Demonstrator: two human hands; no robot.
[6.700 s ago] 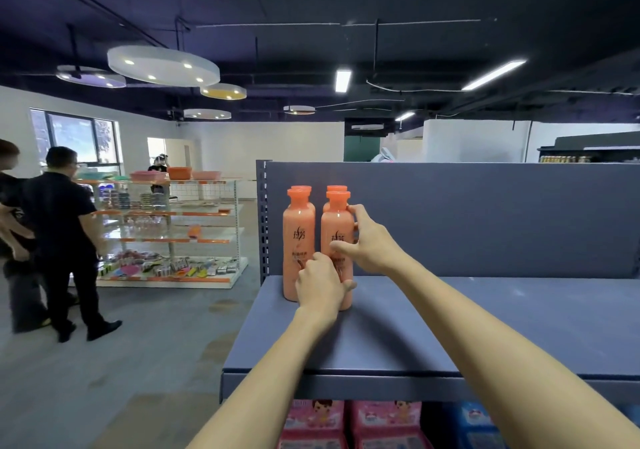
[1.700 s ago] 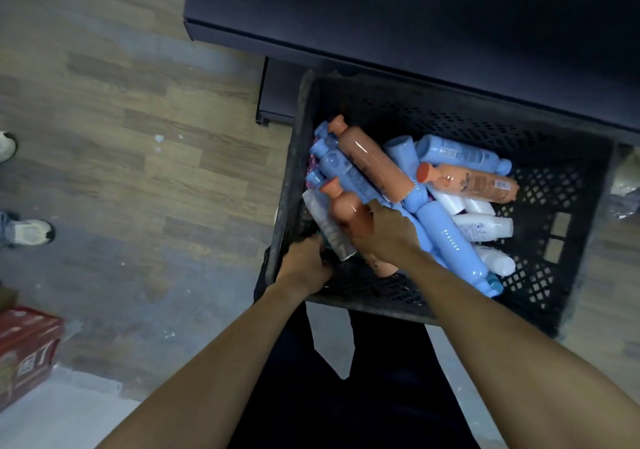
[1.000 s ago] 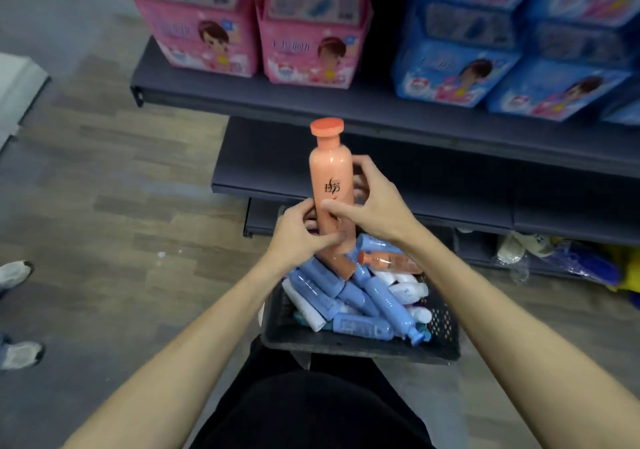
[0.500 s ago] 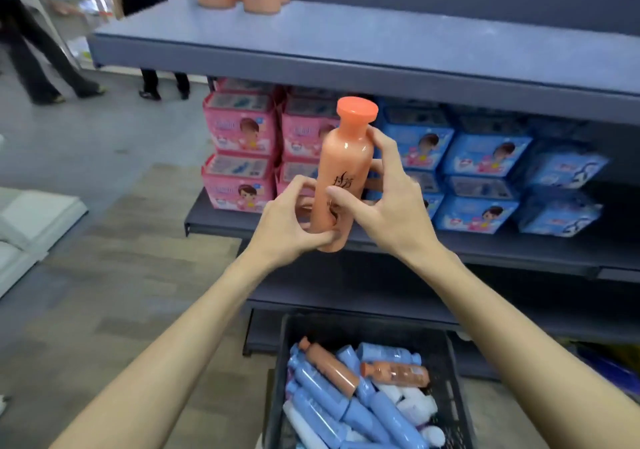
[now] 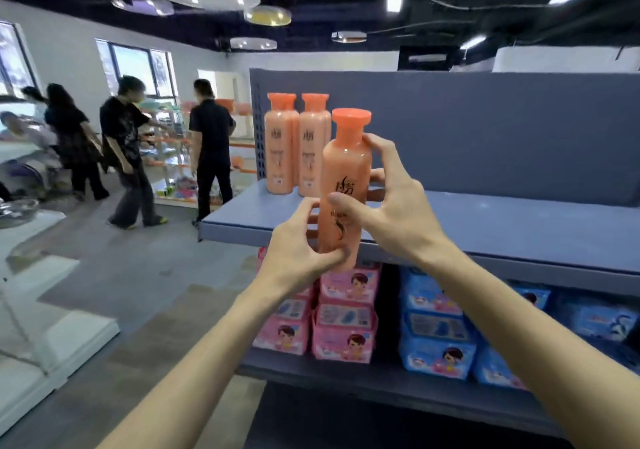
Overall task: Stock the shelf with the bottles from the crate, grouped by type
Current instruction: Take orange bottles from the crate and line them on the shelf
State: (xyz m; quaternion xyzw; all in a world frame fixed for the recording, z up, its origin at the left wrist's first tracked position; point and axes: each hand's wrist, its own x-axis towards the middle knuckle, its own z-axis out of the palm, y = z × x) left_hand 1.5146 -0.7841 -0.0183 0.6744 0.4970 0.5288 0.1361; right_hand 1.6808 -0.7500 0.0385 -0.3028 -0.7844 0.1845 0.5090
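Note:
An orange bottle (image 5: 346,168) with an orange cap is held upright in front of the top shelf (image 5: 485,226), just above its front edge. My left hand (image 5: 298,247) grips its lower part. My right hand (image 5: 391,206) holds its middle and shoulder from the right. Several matching orange bottles (image 5: 296,147) stand in a group at the shelf's far left corner, against the grey back panel. The crate is out of view.
Pink packs (image 5: 343,320) and blue packs (image 5: 436,330) fill the shelf below. Several people (image 5: 128,150) stand and walk in the aisle to the left, near a display rack. A white low platform (image 5: 41,344) lies at the left. The top shelf right of the bottles is bare.
I have lifted the orange bottle out of the crate up to the level of the top shelf. My view has risen from the crate to the shelf and the room behind.

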